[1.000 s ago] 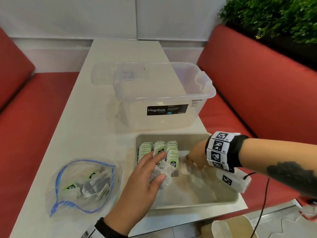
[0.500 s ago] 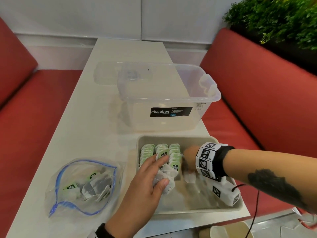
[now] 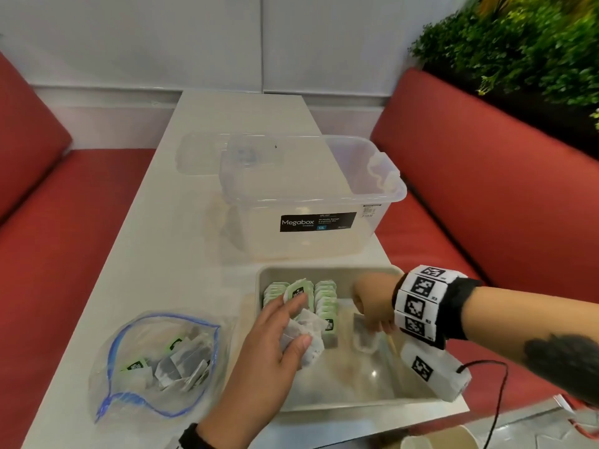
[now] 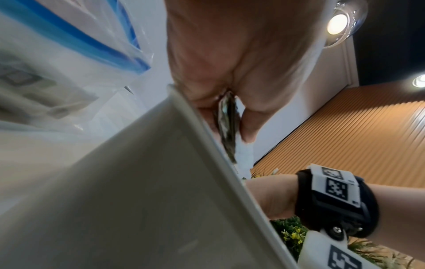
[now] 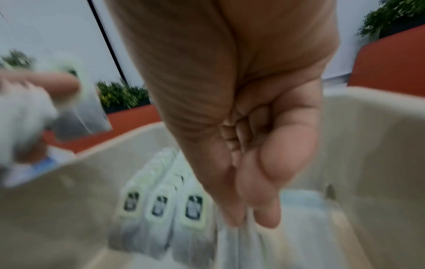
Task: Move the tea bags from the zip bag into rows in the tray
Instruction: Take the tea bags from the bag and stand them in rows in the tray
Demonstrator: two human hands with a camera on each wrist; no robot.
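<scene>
A grey tray [image 3: 327,272] sits at the table's near right, with three rows of green-tagged tea bags [image 3: 325,301] at its far left. My left hand [image 3: 285,325] grips a bunch of tea bags [image 3: 306,332] over the tray's left side; in the left wrist view those held tea bags [image 4: 227,123] sit between thumb and fingers. My right hand [image 3: 372,314] pinches a single tea bag [image 3: 364,338] by its top, just right of the rows; the right wrist view shows that pinched tea bag [image 5: 239,242] hanging below my fingertips. The blue-edged zip bag [image 3: 155,361] lies open to the left, several tea bags inside.
A clear Megabox storage bin [image 3: 311,196] stands right behind the tray, its lid [image 3: 201,153] lying further back. Red bench seats [image 3: 486,196] flank the white table [image 3: 136,254]. A paper cup [image 3: 437,440] shows below the table's near right corner.
My right hand has shifted right and lifted a little with its tea bag, away from the third row. The left hand stays over the rows holding its bunch.
</scene>
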